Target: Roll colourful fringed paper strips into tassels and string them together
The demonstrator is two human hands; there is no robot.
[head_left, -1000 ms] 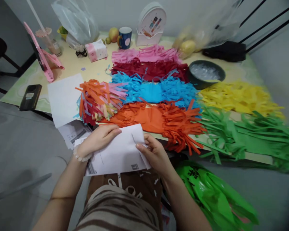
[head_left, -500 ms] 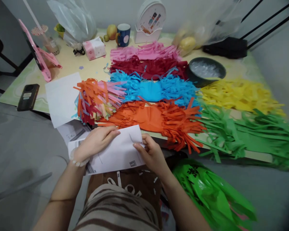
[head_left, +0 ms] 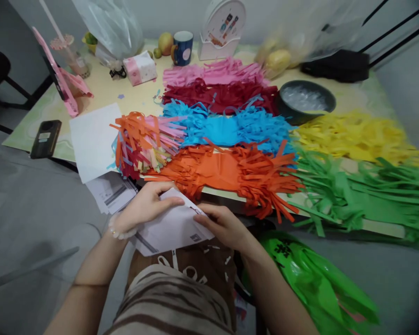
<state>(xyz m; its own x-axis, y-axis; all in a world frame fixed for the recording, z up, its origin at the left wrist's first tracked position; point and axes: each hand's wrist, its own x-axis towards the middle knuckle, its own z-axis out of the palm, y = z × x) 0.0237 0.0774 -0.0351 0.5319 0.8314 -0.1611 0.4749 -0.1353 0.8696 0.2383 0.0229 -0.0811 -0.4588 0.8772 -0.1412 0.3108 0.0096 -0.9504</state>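
Observation:
Over my lap, a white printed sheet of paper (head_left: 174,228) is held between both hands. My left hand (head_left: 148,207), with a beaded bracelet at the wrist, is closed on its left side, thumb on top. My right hand (head_left: 221,223) pinches the right edge, where the paper bends over; its fingertips are partly hidden. Just beyond lies a fringed bundle of orange paper (head_left: 218,170). A mixed-colour fringed bundle (head_left: 143,144) is left of it, and a blue fringed bundle (head_left: 223,130) behind it.
Dark red (head_left: 216,97), pink (head_left: 226,74), yellow (head_left: 356,139) and green fringed bundles (head_left: 363,195) cover more of the table. A dark bowl (head_left: 289,111), a mug (head_left: 182,49) and a phone (head_left: 45,139) stand or lie around. A green plastic bag (head_left: 310,279) is below right.
The right edge of the paper has been bent over and now sits lower, with my right hand pressing on it. The whole view has shifted slightly.

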